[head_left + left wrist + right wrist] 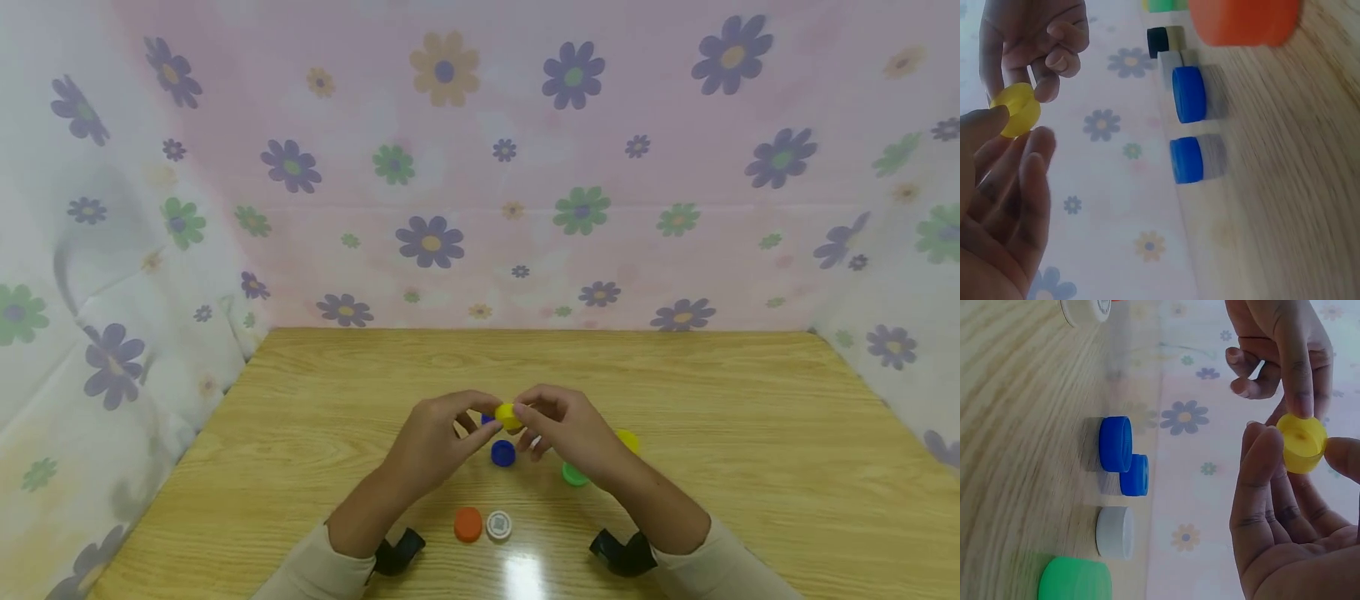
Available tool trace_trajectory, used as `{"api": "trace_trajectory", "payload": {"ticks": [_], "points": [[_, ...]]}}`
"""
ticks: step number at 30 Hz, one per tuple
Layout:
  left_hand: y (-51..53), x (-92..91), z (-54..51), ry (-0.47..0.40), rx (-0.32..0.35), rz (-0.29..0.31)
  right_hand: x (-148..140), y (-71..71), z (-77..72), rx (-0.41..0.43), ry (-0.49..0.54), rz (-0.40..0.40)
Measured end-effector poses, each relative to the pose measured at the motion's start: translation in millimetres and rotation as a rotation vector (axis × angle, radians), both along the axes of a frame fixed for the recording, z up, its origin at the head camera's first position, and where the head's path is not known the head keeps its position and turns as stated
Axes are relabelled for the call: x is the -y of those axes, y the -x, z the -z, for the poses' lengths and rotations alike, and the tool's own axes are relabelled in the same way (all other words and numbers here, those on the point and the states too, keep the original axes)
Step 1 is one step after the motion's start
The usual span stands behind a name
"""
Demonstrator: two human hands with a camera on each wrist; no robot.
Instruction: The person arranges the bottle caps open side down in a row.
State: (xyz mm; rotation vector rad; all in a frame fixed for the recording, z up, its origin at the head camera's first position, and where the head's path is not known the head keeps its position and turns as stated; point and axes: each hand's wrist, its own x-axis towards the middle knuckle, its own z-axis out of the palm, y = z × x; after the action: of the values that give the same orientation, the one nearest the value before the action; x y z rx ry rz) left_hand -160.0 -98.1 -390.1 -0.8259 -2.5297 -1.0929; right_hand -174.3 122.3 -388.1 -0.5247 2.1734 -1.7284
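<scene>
A small yellow bottle cap point(507, 416) is held above the table between both hands. My left hand point(438, 433) pinches its left side with thumb and fingers. From the right, my right hand point(573, 429) holds the same cap between thumb and fingertips. The right wrist view shows the hollow inside of the yellow cap point(1302, 444). Below the hands lies a blue cap point(503, 453), and a second blue cap point(486, 419) is partly hidden by the left fingers. Beside the right wrist are a green cap point(576, 475) and another yellow cap point(628, 441), both partly covered.
Nearer the body, an orange cap point(468, 524) and a white cap point(498, 526) with a printed top lie side by side on the wooden table point(337, 367). A black cap point(1157, 42) and another white cap point(1115, 532) show in the wrist views. Flowered cloth point(480, 167) hangs behind.
</scene>
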Motion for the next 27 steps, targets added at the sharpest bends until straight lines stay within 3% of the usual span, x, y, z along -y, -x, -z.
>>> {"api": "trace_trajectory", "payload": {"ticks": [6, 14, 22, 27], "points": [[-8.6, -4.3, -2.8, 0.055, 0.059, 0.032, -7, -12.4, -2.6, -0.041, -0.015, -0.025], [-18.5, -10.4, -8.8, -0.033, 0.207, 0.116, -20, -27.8, -5.6, -0.148, -0.076, -0.026], [-27.0, -15.3, -17.9, -0.057, 0.229, 0.112, -24, -41.9, -9.0, -0.251, -0.076, -0.002], [-28.1, -15.2, -20.0, -0.034, 0.237, 0.095, -24, -46.0, -8.4, -0.309, -0.136, 0.036]]}}
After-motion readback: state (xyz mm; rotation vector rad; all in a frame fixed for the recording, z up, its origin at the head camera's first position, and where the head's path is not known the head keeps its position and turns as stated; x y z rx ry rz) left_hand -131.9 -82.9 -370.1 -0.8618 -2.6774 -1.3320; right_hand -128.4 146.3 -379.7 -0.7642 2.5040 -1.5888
